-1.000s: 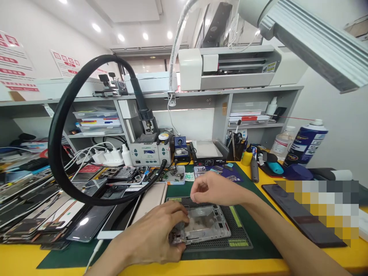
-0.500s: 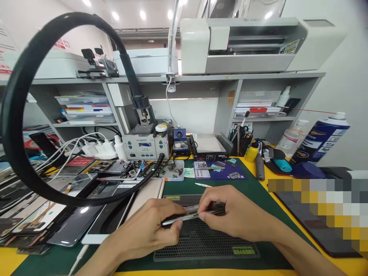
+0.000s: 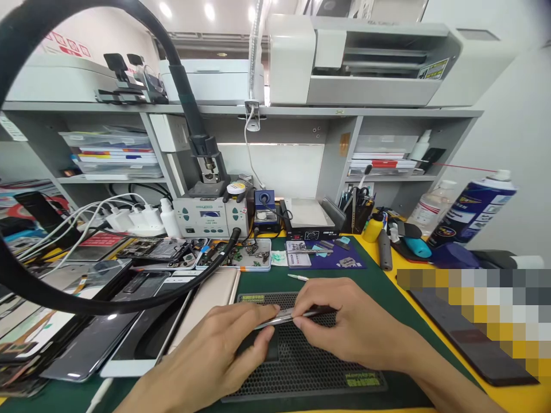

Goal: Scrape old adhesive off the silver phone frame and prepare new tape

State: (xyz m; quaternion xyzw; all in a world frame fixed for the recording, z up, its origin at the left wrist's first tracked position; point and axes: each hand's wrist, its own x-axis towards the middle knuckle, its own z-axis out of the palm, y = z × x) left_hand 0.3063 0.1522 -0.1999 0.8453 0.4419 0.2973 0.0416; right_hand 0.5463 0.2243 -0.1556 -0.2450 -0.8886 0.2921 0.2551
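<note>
Between my hands is a slim, silver-edged phone [image 3: 283,318], turned nearly edge-on above the black perforated mat [image 3: 314,373]. My left hand [image 3: 224,344] pinches its left end, fingers on top and thumb below. My right hand [image 3: 344,315] grips the right part, its thumb and forefinger pressed together at the near edge. A dark stretch of the phone runs under the right palm. The right fingers cover much of that end, so whether they also hold a small tool cannot be made out. A white pen-like tool [image 3: 298,277] lies behind the mat.
Phones and screens [image 3: 142,338] crowd the left side, beneath a thick black hose loop [image 3: 129,304]. A hot-air station [image 3: 210,218], a parts tray [image 3: 258,261] and a heating plate [image 3: 310,215] stand behind. A spray can [image 3: 473,206] and a dark tablet-like slab [image 3: 482,350] are right.
The view has shifted slightly, moving the left-side things leftward. The phone has tipped so that less of its face shows. Both hands keep their grip on it.
</note>
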